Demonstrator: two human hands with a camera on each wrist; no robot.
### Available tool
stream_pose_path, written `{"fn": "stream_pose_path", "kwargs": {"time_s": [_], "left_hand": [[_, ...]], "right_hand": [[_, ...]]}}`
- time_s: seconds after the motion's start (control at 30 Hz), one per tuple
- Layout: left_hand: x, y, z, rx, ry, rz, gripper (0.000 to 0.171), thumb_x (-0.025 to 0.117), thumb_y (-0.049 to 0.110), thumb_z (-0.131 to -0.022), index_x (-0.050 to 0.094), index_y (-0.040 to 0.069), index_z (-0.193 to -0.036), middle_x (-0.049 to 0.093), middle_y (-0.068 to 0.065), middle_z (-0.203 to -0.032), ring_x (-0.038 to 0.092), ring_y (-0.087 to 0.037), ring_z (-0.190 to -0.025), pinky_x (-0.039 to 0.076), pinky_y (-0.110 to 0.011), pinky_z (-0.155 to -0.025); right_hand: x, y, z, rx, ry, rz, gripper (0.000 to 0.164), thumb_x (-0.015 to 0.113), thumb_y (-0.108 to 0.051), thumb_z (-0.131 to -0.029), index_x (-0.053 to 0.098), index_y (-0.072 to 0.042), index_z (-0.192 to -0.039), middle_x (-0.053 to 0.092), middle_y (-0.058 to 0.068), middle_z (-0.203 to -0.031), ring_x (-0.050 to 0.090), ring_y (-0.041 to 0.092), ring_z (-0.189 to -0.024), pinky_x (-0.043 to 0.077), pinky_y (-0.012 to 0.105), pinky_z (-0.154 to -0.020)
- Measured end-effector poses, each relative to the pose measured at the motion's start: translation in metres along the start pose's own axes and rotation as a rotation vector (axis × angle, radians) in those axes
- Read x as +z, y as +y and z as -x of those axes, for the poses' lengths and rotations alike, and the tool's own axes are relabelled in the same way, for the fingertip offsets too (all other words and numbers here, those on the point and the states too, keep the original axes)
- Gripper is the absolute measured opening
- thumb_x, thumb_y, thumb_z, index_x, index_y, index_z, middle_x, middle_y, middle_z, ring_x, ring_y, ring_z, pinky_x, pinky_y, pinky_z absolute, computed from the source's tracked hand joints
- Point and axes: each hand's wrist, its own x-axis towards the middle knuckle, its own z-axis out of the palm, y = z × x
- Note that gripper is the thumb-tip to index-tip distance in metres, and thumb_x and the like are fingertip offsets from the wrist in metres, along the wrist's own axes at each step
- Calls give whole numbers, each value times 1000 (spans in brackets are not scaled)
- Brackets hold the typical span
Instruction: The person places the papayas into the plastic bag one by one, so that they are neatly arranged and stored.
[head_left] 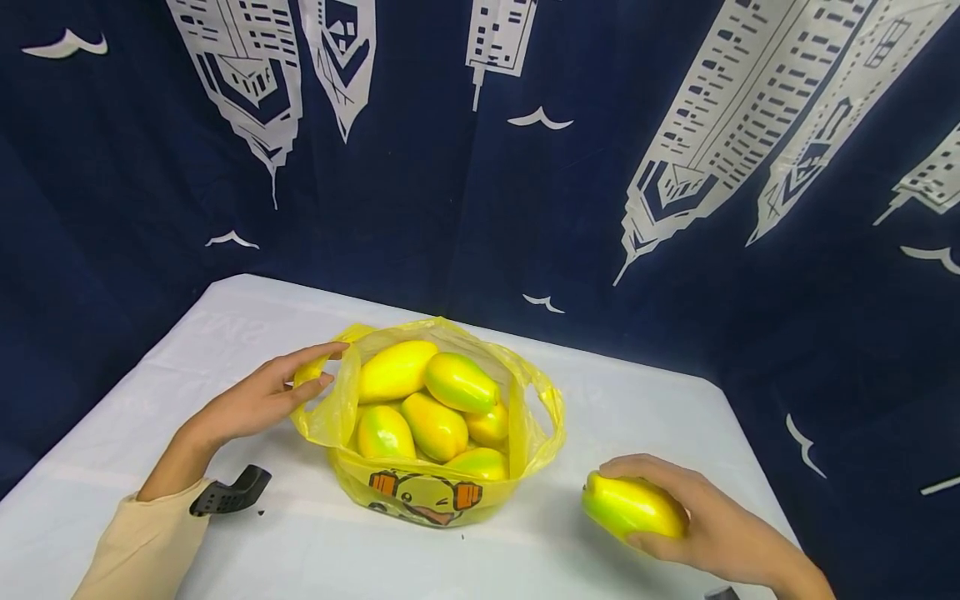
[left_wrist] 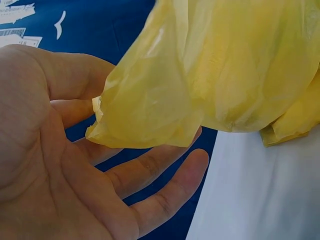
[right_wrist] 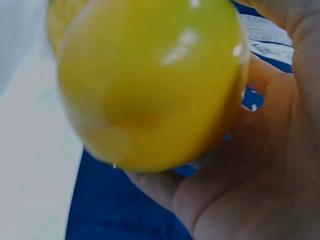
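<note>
A yellow plastic bag (head_left: 352, 483) with a cartoon face on its front stands on the white-covered table, its mouth spread wide. Inside it lie several yellow-green papayas (head_left: 435, 425). At the bag's left handle is my left hand (head_left: 258, 396), the strap between thumb and fingers; in the left wrist view the lower fingers (left_wrist: 165, 200) stay loosely spread beneath the yellow film (left_wrist: 150, 105). To the right of the bag, my right hand (head_left: 701, 517) grips another papaya (head_left: 630, 507) from its right side. That papaya (right_wrist: 150, 90) fills much of the right wrist view, its rounded end towards the camera.
The white tablecloth (head_left: 247, 333) runs back to a dark blue curtain (head_left: 450, 208) printed with white buildings and birds. A black wrist strap piece (head_left: 232, 492) sits at the left cuff. The bag's right handle loop (head_left: 551, 412) stands up on the side nearer the right hand.
</note>
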Motion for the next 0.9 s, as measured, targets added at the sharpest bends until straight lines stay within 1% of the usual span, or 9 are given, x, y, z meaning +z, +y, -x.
{"fn": "stream_pose_path", "kwargs": {"time_s": [0.07, 0.17, 0.27, 0.3, 0.33, 0.43, 0.57, 0.73, 0.9], "left_hand": [[1, 0, 0, -1, -2, 3, 52, 52, 22, -105, 37, 11, -154, 32, -16, -162, 43, -44, -139, 34, -72, -108], [2, 0, -1, -1, -3, 7, 52, 52, 22, -105, 38, 11, -154, 31, -16, -162, 34, -45, -144, 33, -72, -108], [2, 1, -1, 7, -1, 5, 52, 52, 22, -105, 38, 12, -154, 31, -16, -162, 35, -44, -144, 34, -71, -108], [2, 2, -1, 9, 0, 6, 52, 52, 22, -105, 38, 12, -154, 32, -16, -162, 40, -44, -142, 35, -71, -108], [2, 2, -1, 12, 1, 3, 52, 52, 22, -105, 38, 12, -154, 32, -16, -162, 43, -43, -140, 35, -70, -107], [1, 4, -1, 14, 3, 0, 52, 52, 21, -105, 38, 12, -154, 34, -15, -161, 45, -43, -139, 36, -70, -107], [2, 4, -1, 21, 2, -5, 52, 52, 22, -105, 38, 11, -154, 34, -16, -161, 33, -43, -145, 36, -70, -107], [2, 3, -2, 26, -6, -7, 52, 52, 21, -105, 38, 11, -154, 34, -16, -161, 33, -44, -145, 37, -70, -107], [2, 2, -2, 27, -2, -19, 52, 53, 22, -105, 39, 11, -154, 34, -16, -161, 31, -44, -146, 37, -70, -105]], "right_hand": [[-3, -8, -4, -30, 49, 23, 59, 82, -31, -85, 54, -30, -137, 63, -14, -124, 57, 5, -100, 54, 20, -84], [-7, -18, -13, -41, 89, 49, 60, 82, -32, -84, 54, -32, -137, 63, -16, -127, 58, 5, -101, 55, 21, -86], [-10, -26, -25, -22, 92, 51, 59, 82, -34, -85, 53, -36, -137, 62, -19, -127, 59, 5, -102, 55, 23, -86], [-11, -29, -29, -18, 88, 49, 59, 81, -34, -85, 53, -37, -137, 61, -19, -128, 59, 5, -101, 56, 23, -86], [-12, -31, -34, -24, 84, 49, 59, 81, -33, -85, 53, -38, -137, 61, -19, -127, 59, 5, -101, 56, 23, -86], [-13, -38, -47, -35, 80, 54, 61, 82, -31, -85, 52, -39, -137, 60, -20, -128, 59, 5, -101, 56, 24, -87], [-15, -46, -65, -92, 97, 60, 61, 81, -29, -86, 51, -37, -138, 60, -18, -129, 59, 6, -101, 57, 25, -85], [-14, -57, -90, -154, 116, 76, 58, 77, -32, -89, 50, -31, -140, 59, -13, -131, 58, 8, -100, 57, 25, -85], [-9, -70, -118, -162, 107, 87, 57, 75, -34, -91, 49, -30, -142, 56, -12, -136, 57, 8, -104, 57, 29, -89]]}}
